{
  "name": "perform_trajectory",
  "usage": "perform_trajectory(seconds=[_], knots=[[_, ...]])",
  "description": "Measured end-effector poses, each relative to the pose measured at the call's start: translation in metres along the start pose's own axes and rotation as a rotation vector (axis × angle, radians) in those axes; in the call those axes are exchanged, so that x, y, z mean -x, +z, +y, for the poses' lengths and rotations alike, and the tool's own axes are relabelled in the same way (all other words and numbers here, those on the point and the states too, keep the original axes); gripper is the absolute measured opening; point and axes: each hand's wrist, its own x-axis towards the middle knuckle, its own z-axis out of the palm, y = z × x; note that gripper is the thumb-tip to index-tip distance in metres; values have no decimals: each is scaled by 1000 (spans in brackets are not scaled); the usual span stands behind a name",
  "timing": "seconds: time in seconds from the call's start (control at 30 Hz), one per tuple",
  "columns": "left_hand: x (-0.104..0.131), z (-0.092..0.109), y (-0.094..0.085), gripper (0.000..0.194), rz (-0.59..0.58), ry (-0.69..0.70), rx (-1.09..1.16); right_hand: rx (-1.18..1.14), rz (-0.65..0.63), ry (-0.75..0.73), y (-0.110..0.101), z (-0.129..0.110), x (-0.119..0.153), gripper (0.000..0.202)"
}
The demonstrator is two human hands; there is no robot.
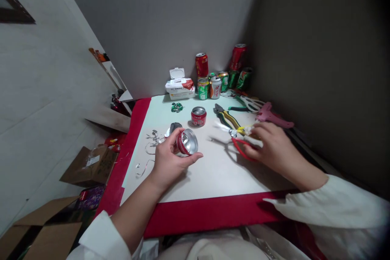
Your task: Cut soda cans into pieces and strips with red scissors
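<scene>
In my left hand (170, 158) is a cut-down red drink can (188, 142), tilted so that its open silver inside faces up and to the right. My fingers wrap its left side and the thumb lies along the bottom. My right hand (268, 144) grips scissors (241, 146) with red and yellow on the handles; the blades point left toward the can, apart from it, and are smeared by motion. A second cut-down red can (199, 117) stands upright on the white board just beyond. Curled silver metal strips (150, 144) lie left of my left hand.
Yellow-and-black pliers (225, 117), a pink glue gun (272, 115) and white-handled scissors (251, 104) lie at the right. Whole cans (215, 88) and a wipes pack (180, 88) line the back wall. Green scraps (177, 107) lie mid-left. Cardboard boxes (91, 166) stand on the left.
</scene>
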Motion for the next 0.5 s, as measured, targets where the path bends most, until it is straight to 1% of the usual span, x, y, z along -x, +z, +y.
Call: perform_trajectory(seconds=[0.07,0.13,0.2,0.27,0.33,0.4,0.43,0.47,0.5], knots=[[1,0,1,71,-2,1,4,94,3,55,2,23,-4,25],[1,2,1,71,-7,-5,9,134,-42,75,9,42,-8,23],[2,2,1,73,-5,-12,16,105,-47,69,16,54,-13,20],[2,3,1,74,-4,-18,23,77,28,88,18,56,-18,17],[2,2,1,74,-8,-26,22,65,145,120,12,46,-24,14],[2,1,1,74,-14,-36,17,-3,207,102,4,25,-32,11],[3,1,1,75,-16,-40,17,-131,208,64,1,11,-37,9],[3,1,1,75,-17,-44,18,-252,139,8,0,-4,-42,8],[3,1,2,75,-17,-46,19,-326,42,-10,1,-18,-47,9]])
